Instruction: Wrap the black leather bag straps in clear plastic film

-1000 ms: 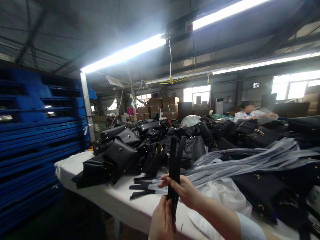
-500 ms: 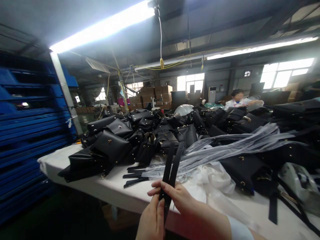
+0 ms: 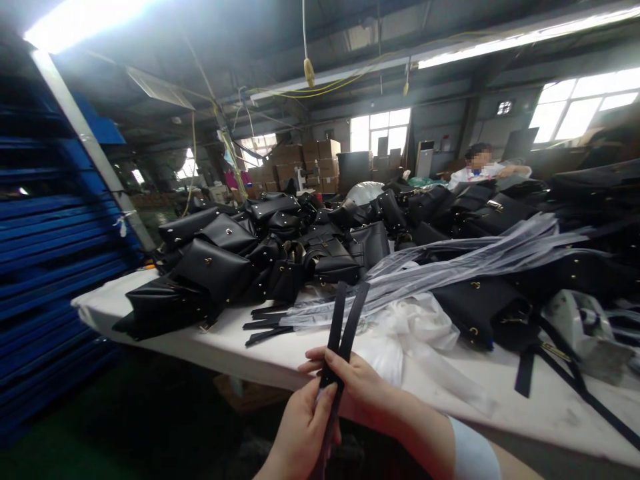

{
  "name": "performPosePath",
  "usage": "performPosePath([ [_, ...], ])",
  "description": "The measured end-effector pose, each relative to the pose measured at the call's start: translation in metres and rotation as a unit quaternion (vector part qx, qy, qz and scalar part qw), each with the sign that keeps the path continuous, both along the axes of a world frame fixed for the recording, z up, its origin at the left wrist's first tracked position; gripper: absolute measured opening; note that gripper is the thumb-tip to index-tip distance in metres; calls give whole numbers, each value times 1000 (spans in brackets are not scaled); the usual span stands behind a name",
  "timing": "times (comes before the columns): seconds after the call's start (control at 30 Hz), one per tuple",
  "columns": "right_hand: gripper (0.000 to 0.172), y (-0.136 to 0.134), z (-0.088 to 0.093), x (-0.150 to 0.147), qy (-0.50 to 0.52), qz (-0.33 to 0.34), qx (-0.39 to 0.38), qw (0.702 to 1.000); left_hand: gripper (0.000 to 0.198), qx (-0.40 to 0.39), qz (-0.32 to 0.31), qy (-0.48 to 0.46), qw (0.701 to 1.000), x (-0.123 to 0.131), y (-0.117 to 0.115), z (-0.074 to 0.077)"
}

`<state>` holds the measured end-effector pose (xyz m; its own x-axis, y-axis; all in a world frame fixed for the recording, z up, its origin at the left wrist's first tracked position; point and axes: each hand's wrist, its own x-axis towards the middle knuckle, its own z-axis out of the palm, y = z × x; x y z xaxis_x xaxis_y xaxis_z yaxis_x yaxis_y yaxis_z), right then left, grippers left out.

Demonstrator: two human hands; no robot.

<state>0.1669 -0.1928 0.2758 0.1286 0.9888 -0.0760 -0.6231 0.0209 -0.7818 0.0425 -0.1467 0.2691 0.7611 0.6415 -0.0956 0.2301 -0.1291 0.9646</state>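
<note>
Two black straps (image 3: 344,323) stand upright side by side in front of me, their upper ends splayed slightly apart. My right hand (image 3: 355,387) wraps its fingers round them at mid-length. Below it my left hand (image 3: 303,433) pinches the lower part of the same straps between thumb and fingers. Behind the straps lies a white-covered table (image 3: 240,357) with a large heap of black handbags (image 3: 260,253).
Long clear plastic sleeves (image 3: 465,263) and white wrapping (image 3: 410,327) lie on the table beside more black bags (image 3: 480,303). Loose straps (image 3: 265,327) rest near the table edge. Blue pallets (image 3: 45,253) stack at left. A person (image 3: 477,167) works at the far end.
The view has dropped toward the table and floor. Both hands kept hold of the straps, and the left hand has slid up closer to the right hand.
</note>
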Motion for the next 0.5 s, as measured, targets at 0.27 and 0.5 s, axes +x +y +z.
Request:
performPosePath([
  [0.27,50,-4,-13,8,-46,60,-28,997,53,-167,-72,-3,983,6,2,0],
  [0.5,58,0,-24,14,-80,110,-27,990,53,-183,-53,-39,981,13,-4,-3],
])
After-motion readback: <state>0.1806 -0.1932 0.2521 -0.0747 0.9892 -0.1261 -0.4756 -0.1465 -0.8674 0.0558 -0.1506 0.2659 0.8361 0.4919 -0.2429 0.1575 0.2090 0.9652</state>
